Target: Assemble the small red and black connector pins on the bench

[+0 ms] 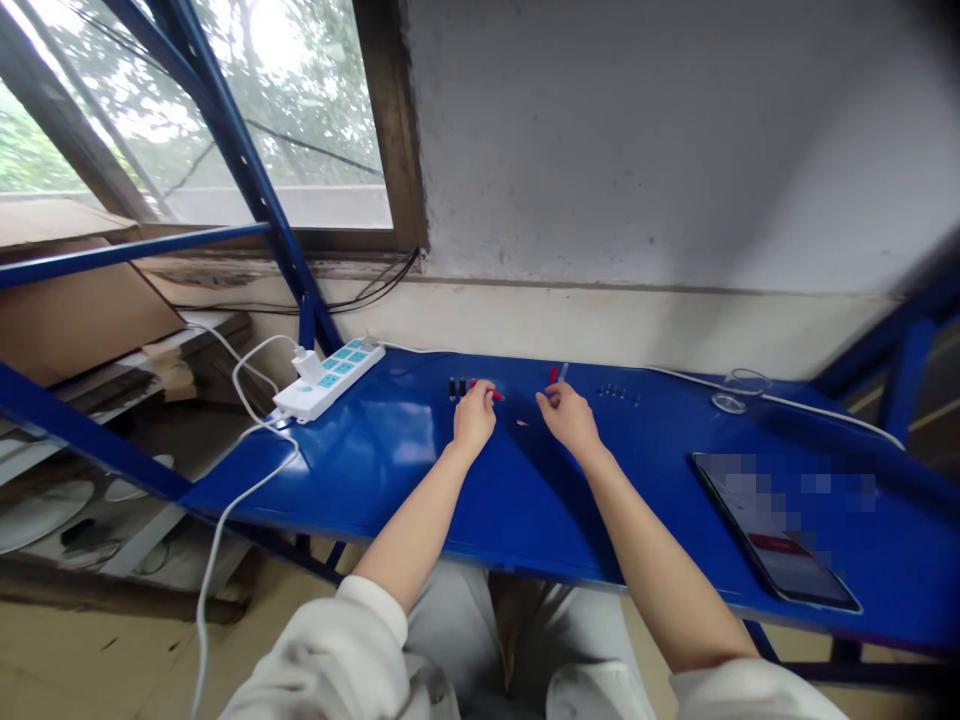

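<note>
My left hand [474, 418] is closed over the blue tabletop, its fingers pinching a small red cylinder [497, 395] with a paler tip. Just left of it stand two short black cylinders [457, 387], with a bit of red showing beside them. My right hand [571, 418] is closed too, thumb against forefinger. What lies between those fingers is too small to make out. Behind that hand are a red piece [553, 374] and a clear narrow tube [563, 372]. A small pale scrap [522, 423] lies between my hands.
Several tiny metallic parts [613, 391] lie right of my right hand. Farther right are a clear round container [729, 402], a white cable [832, 408] and a tablet [780, 535]. At the left a white power strip [330, 381] has a plug and cord; a blue metal frame [247, 170] rises behind it.
</note>
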The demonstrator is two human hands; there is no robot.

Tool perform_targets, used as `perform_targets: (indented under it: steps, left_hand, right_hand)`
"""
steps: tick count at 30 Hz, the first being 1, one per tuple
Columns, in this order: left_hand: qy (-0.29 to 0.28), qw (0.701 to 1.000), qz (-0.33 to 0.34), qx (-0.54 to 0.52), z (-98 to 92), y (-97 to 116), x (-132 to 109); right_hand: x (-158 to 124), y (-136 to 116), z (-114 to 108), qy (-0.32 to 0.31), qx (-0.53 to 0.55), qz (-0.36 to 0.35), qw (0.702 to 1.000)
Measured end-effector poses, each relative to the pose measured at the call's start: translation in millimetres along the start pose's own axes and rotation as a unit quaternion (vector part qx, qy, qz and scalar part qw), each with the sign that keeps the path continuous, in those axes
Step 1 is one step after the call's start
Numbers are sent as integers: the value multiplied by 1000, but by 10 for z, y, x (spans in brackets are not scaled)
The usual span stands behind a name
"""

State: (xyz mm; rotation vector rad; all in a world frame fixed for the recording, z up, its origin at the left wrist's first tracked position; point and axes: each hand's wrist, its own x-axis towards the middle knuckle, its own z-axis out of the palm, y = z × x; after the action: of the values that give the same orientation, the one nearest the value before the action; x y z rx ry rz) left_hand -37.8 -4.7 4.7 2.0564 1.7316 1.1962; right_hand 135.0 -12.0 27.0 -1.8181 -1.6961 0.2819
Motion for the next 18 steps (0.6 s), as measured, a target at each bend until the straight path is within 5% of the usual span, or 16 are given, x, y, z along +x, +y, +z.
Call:
perform_targets:
  steps: [3,8,13,18]
  left_hand:
    - [-8,988,7,-155,33,29,-18]
    - [-78,924,-22,-373,56,135,-58]
    - [-115,892,-21,-437,41,184,-81]
    - [-129,888,-30,-440,27,194,-93]
  right_hand:
    - [-112,-25,94,8,56,1,998]
    - [-155,-52,209,-43,255,-2,966]
    - [-167,-101,225,-42,389,-7,920]
    - [-198,-119,136,-5,360,-53,931]
